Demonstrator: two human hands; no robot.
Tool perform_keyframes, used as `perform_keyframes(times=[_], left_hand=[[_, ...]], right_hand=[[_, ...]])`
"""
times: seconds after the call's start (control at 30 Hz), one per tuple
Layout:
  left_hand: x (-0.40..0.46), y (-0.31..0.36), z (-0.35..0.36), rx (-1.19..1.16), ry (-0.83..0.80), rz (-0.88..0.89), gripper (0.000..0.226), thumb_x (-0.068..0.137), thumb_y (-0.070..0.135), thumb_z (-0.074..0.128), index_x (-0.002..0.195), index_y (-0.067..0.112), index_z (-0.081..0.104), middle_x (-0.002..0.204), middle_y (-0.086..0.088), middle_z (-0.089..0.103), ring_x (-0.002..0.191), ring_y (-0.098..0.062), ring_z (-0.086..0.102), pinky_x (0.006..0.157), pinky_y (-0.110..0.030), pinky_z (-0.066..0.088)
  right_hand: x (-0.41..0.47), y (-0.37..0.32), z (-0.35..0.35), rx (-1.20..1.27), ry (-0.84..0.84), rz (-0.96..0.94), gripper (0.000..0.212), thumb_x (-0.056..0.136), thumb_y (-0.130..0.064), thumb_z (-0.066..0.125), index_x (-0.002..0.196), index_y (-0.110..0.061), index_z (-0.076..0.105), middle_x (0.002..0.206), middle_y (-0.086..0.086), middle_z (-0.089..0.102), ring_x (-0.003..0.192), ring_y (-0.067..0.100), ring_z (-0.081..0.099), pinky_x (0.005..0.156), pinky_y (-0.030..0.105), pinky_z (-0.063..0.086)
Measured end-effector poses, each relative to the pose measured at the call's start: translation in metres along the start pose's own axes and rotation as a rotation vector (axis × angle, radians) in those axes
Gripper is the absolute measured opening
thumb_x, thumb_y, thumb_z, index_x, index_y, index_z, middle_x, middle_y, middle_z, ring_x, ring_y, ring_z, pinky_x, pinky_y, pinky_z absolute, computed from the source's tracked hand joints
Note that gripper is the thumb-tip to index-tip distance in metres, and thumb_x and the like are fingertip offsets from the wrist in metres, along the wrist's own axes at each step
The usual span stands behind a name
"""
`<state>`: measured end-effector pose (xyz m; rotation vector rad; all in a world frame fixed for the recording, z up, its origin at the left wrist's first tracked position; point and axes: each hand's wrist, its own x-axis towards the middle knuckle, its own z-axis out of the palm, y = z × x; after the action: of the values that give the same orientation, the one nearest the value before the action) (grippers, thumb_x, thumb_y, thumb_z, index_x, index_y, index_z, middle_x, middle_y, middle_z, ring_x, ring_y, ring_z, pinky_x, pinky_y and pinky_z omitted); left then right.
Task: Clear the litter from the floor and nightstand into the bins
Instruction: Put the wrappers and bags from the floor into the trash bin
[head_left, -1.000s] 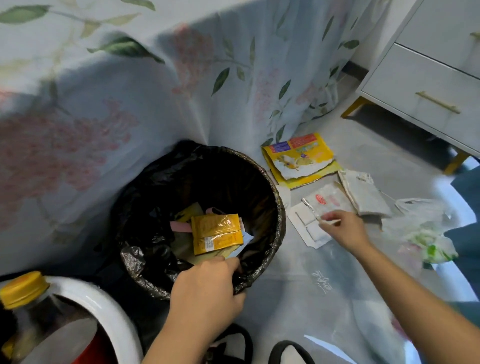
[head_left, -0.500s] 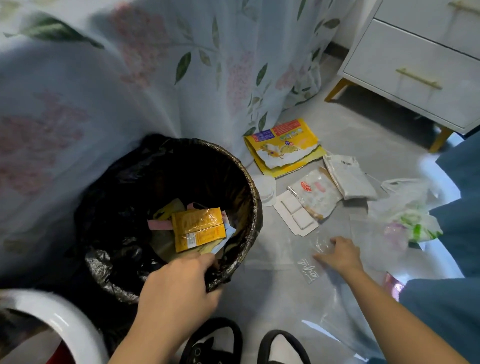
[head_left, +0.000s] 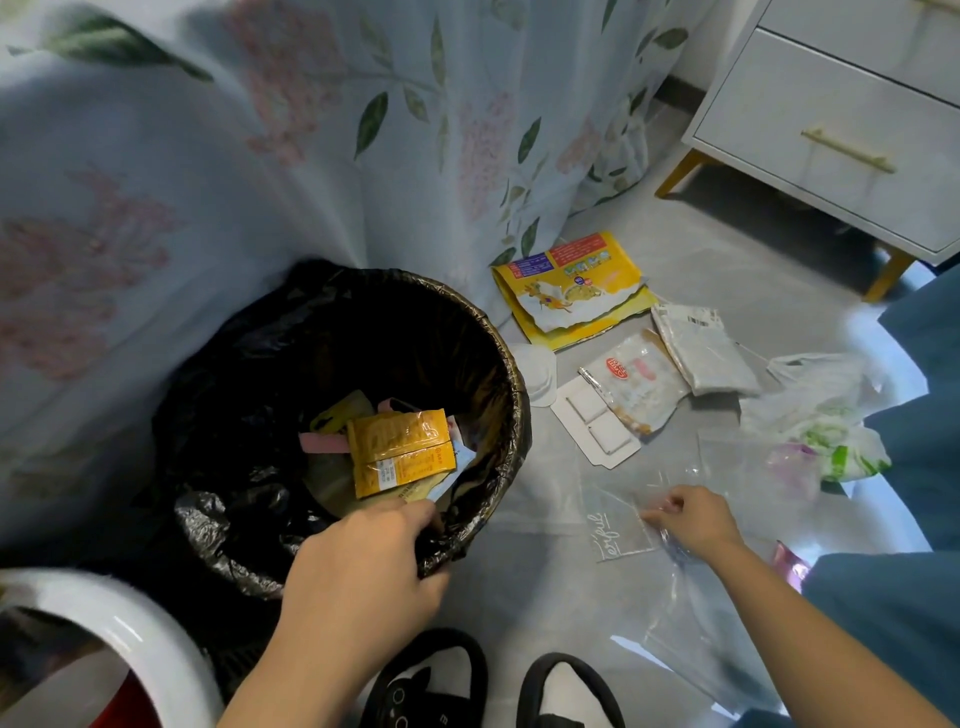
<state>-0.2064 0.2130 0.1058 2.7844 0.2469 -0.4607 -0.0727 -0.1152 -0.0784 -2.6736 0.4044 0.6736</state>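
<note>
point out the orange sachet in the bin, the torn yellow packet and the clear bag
orange sachet (head_left: 402, 457): head view, its middle
torn yellow packet (head_left: 574, 286): head view, printed face
clear bag (head_left: 618, 525): head view, lettered corner

both hands (head_left: 363, 566) (head_left: 693, 519) low, fingers curled, gripping

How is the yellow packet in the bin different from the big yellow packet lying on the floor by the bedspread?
The orange-yellow sachet lies inside the black-lined bin, on top of other litter; the large yellow packet lies on the floor, not yet binned. The sachet looks smaller and flat, its edges whole; the floor packet is torn open, its white inside showing. The floor packet also carries red and blue panels. Both are yellow printed wrappers.
</note>
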Motion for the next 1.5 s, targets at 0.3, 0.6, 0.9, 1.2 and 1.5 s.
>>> perform_keyframes(times=[0.3,0.6,0.9,1.2,1.5], left_hand=[[-0.001,-0.001,0.0,-0.022,-0.005,0.001,0.026,0.083,0.049,0.05,0.107,0.037,0.05,0.108,0.018,0.059,0.096,-0.008,0.058,0.065,-0.024,0.04],[-0.001,-0.001,-0.002,-0.008,0.014,0.013,0.026,0.084,0.052,0.049,0.104,0.035,0.05,0.103,0.017,0.058,0.092,-0.009,0.058,0.066,-0.025,0.043],[-0.005,0.007,-0.012,-0.449,0.224,0.065,0.077,0.06,0.088,0.045,0.122,0.042,0.048,0.115,0.032,0.047,0.113,0.01,0.044,0.088,-0.01,0.037],[-0.002,0.015,-0.044,-1.692,0.231,-0.043,0.083,0.041,0.056,0.088,0.11,0.015,0.068,0.107,-0.005,0.073,0.102,-0.019,0.069,0.086,-0.032,0.056],[-0.001,-0.002,-0.039,-1.772,0.6,-0.387,0.004,0.082,0.01,0.067,0.082,0.014,0.068,0.079,-0.003,0.07,0.071,-0.009,0.069,0.063,-0.02,0.057]], right_hand=[[-0.013,-0.006,-0.027,0.13,-0.026,-0.256,0.011,0.083,-0.019,0.072,0.092,-0.016,0.066,0.088,-0.001,0.063,0.086,0.019,0.058,0.078,0.025,0.04],[-0.06,-0.03,-0.085,0.658,-0.018,-0.344,0.005,0.081,-0.015,0.068,0.083,-0.013,0.064,0.078,0.009,0.071,0.071,0.022,0.066,0.06,0.015,0.052],[-0.126,-0.108,-0.152,1.01,0.072,-0.551,0.059,0.048,-0.064,0.081,0.081,-0.019,0.063,0.073,-0.002,0.071,0.064,0.011,0.069,0.061,0.023,0.058],[-0.164,-0.196,-0.133,0.597,-0.016,-0.942,0.015,0.08,-0.02,0.073,0.074,-0.029,0.063,0.076,-0.014,0.065,0.069,0.0,0.062,0.065,0.009,0.045],[-0.166,-0.201,-0.112,0.606,-0.13,-0.766,0.031,0.07,-0.016,0.081,0.094,-0.029,0.067,0.08,-0.007,0.074,0.074,0.006,0.069,0.074,0.031,0.056]])
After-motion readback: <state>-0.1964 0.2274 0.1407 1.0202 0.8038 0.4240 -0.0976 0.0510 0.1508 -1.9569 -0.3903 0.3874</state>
